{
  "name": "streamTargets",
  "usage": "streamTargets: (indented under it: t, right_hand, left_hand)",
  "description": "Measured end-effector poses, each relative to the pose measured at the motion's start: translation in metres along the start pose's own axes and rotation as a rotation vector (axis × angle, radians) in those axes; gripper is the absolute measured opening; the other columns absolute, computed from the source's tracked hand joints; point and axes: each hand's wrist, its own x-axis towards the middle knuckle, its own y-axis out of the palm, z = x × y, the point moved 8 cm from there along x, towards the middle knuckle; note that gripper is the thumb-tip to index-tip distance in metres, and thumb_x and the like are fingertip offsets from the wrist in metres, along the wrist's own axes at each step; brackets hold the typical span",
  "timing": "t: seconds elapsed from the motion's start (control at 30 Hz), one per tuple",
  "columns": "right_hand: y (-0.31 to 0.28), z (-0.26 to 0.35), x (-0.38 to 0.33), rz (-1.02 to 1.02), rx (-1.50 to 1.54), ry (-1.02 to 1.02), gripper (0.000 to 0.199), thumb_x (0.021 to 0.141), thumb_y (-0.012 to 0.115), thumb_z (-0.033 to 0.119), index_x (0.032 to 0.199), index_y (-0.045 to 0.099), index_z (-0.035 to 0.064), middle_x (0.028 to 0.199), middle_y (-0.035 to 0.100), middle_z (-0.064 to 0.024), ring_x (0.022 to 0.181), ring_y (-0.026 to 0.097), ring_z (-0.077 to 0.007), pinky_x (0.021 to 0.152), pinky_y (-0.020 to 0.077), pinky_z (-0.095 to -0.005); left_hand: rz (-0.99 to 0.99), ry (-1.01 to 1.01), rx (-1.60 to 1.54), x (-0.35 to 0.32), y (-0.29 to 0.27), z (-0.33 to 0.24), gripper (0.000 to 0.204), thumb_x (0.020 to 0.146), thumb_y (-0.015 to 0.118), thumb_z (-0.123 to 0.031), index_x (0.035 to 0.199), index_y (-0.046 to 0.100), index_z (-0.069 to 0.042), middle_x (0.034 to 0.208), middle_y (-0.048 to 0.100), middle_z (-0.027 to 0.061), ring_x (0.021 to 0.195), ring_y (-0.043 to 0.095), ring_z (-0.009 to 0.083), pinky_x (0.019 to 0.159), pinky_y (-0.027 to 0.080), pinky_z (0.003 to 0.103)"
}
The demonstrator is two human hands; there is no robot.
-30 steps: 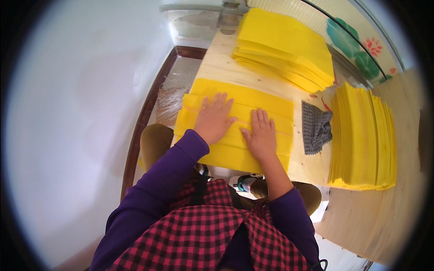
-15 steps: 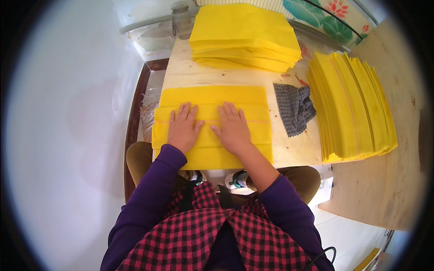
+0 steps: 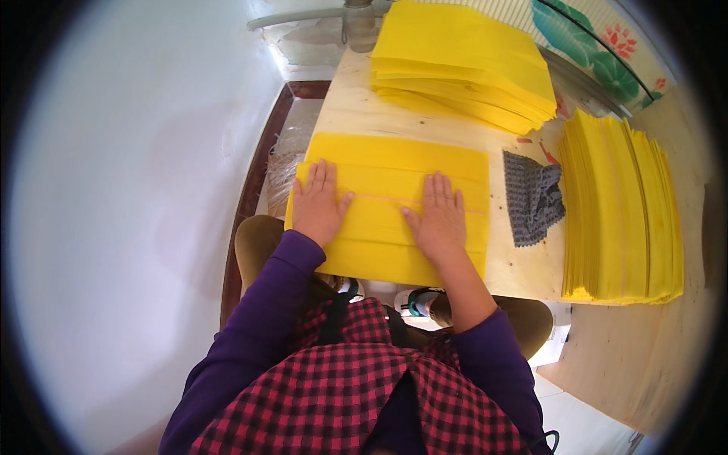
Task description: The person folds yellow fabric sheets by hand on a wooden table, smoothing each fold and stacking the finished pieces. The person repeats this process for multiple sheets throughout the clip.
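Observation:
A folded yellow sheet (image 3: 371,243), looking like thin fabric, lies flat on the wooden table in front of me, with crosswise folds and a thin orange line across it. My left hand (image 3: 318,205) presses flat on its left part, fingers stretched out. On its right part rests my right hand (image 3: 440,220), palm down, fingers straight and the thumb pointing inward. Neither hand grips anything. A crumpled grey patterned cloth (image 3: 531,197) lies to the right of the sheet, apart from my right hand.
Behind the sheet stands a stack of yellow sheets (image 3: 462,61). At the right, folded yellow pieces (image 3: 622,212) form another pile. A bottle (image 3: 359,26) stands at the table's far left corner. The white wall (image 3: 136,212) rises on my left.
My hands have slid apart toward the sheet's left and right sides, staying flat on it. The whole view has shifted, so the table appears farther right and slightly turned.

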Motion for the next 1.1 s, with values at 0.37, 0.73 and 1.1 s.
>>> streamTargets:
  t: [0.37, 0.73, 1.1]
  right_hand:
    - [-0.001, -0.005, -0.004, -0.102, -0.023, -0.039, 0.076, 0.093, 0.042, 0.051, 0.145, 0.024, -0.0026, 0.153, 0.022, -0.0181, 0.143, 0.017, -0.0287, 0.115, 0.0122, -0.0446]
    - [0.000, -0.006, -0.004, -0.114, -0.030, -0.040, 0.073, 0.094, 0.040, 0.049, 0.145, 0.025, -0.0011, 0.153, 0.023, -0.0170, 0.143, 0.018, -0.0272, 0.115, 0.0120, -0.0441]
    - [0.006, -0.009, -0.001, -0.075, -0.004, -0.028, 0.068, 0.095, 0.040, 0.043, 0.145, 0.025, -0.0017, 0.153, 0.021, -0.0165, 0.143, 0.016, -0.0270, 0.116, 0.0112, -0.0443]
  left_hand:
    - [-0.074, -0.264, -0.038, -0.012, -0.035, 0.084, 0.062, 0.096, 0.041, -0.039, 0.143, 0.031, 0.001, 0.149, 0.031, 0.0164, 0.141, 0.024, 0.0294, 0.113, 0.016, 0.050]
    - [0.010, 0.224, -0.173, 0.015, -0.008, -0.098, 0.057, 0.097, 0.040, -0.037, 0.143, 0.032, -0.004, 0.150, 0.030, 0.0138, 0.141, 0.024, 0.0290, 0.113, 0.015, 0.051]
    - [0.074, -0.036, -0.067, 0.017, 0.003, -0.016, 0.069, 0.093, 0.043, -0.044, 0.146, 0.026, -0.004, 0.154, 0.023, 0.0115, 0.144, 0.017, 0.0248, 0.114, 0.008, 0.052]
